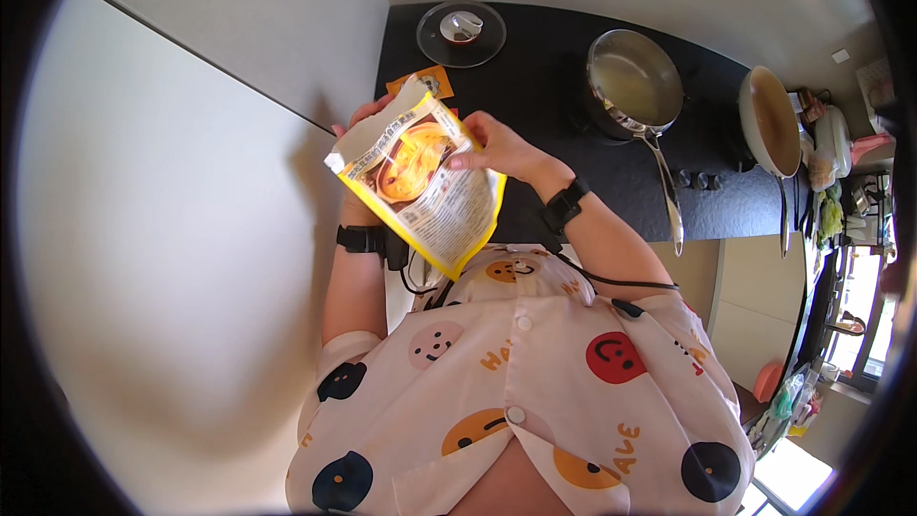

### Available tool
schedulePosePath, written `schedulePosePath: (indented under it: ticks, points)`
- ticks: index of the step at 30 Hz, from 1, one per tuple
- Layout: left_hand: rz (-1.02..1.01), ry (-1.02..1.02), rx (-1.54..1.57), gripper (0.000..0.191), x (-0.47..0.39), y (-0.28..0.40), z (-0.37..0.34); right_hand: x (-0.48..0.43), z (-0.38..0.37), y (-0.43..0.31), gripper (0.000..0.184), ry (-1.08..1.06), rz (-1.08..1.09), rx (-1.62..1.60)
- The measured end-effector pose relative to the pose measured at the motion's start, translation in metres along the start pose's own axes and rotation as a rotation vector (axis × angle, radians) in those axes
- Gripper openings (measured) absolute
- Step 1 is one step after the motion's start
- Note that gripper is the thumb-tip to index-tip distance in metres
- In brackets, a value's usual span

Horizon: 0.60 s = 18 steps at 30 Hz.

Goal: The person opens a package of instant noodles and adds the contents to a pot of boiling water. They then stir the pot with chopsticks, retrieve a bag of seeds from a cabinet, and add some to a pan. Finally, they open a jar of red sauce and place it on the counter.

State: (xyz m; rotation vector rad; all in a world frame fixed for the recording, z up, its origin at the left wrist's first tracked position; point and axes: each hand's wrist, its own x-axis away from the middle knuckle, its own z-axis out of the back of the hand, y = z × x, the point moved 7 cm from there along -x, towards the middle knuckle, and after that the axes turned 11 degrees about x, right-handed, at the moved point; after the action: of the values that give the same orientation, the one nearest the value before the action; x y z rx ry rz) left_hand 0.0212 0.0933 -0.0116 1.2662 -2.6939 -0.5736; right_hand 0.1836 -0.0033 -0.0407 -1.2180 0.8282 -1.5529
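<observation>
I hold a yellow-edged food packet (430,186), tilted in front of my chest, with a picture of a dish and printed writing facing up. Its upper left end looks torn open. My left hand (369,111) grips it from behind; the packet hides most of that hand. The thumb of my right hand (501,149) lies on the packet's face, its fingers at the right edge. Just beyond the packet, a small orange sachet (435,79) lies on the black counter (537,86). To the right, a steel frying pan (634,82) holds what looks like a thin layer of clear yellowish liquid.
A glass lid (462,50) with a shiny knob lies at the counter's back left. At the right stands a second, light-rimmed pan (772,122), its handle towards me. Hob knobs (698,180) sit near the front edge. A pale wall panel (179,193) rises close on my left.
</observation>
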Motion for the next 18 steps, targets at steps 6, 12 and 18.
schedulePosePath:
  ticks: [6, 12, 18]
  points:
    - [0.107, 0.225, -0.247, 0.103, 0.028, -0.011, 0.038, 0.015, 0.023, 0.018, 0.083, 0.344, -0.259, 0.0]
    - [0.189, 0.193, -0.587, 0.036, 0.054, -0.036, 0.055, 0.024, 0.023, 0.03, 0.085, 0.454, -0.334, -0.073]
    - [0.162, 0.233, -0.589, 0.026, 0.057, -0.036, 0.056, 0.022, 0.02, 0.042, 0.086, 0.44, -0.282, -0.161]
